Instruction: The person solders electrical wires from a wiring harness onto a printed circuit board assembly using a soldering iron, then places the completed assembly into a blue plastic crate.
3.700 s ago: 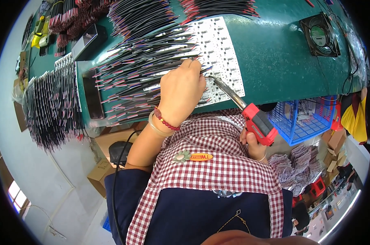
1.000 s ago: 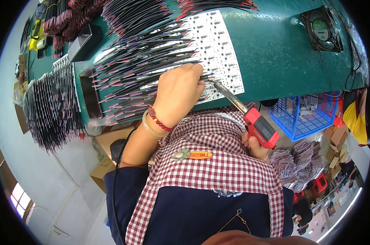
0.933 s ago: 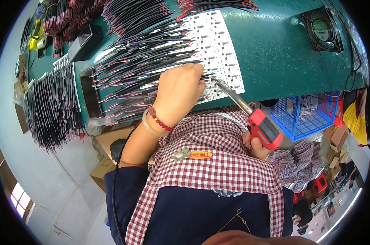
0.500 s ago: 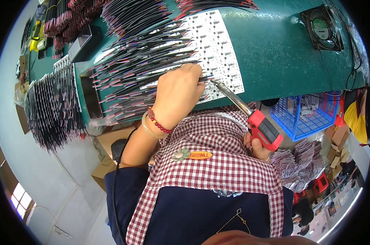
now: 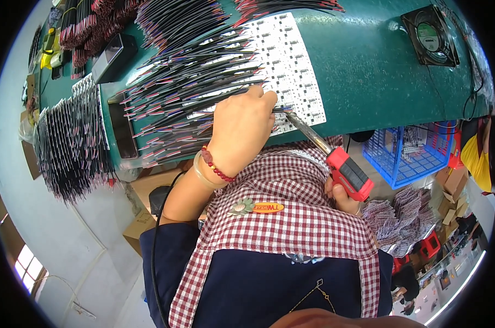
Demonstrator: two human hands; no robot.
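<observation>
My right hand (image 5: 343, 198) is closed round the back of a soldering gun (image 5: 348, 174) with a red and black body. Its metal tip points up and left, to the wire ends by my left fingers. My left hand (image 5: 242, 123) pinches a thin black cable (image 5: 280, 109) over the white circuit board panel (image 5: 297, 71); its coloured wire ends meet the board close to the tip. Several black cables (image 5: 193, 82) with stripped ends lie in rows across the panel's left part. My left palm and forearm hide some of them.
A dark fan (image 5: 431, 37) stands at the table's far right. Bundles of cables (image 5: 182, 22) lie along the back, beside a dark box (image 5: 113, 57). Finished-looking wired boards (image 5: 72, 142) hang off the left edge. A blue basket (image 5: 409, 156) is below the table at right.
My left hand has shifted slightly down and right, its index finger now more raised. The soldering gun has moved slightly left, its tip a little lower on the board.
</observation>
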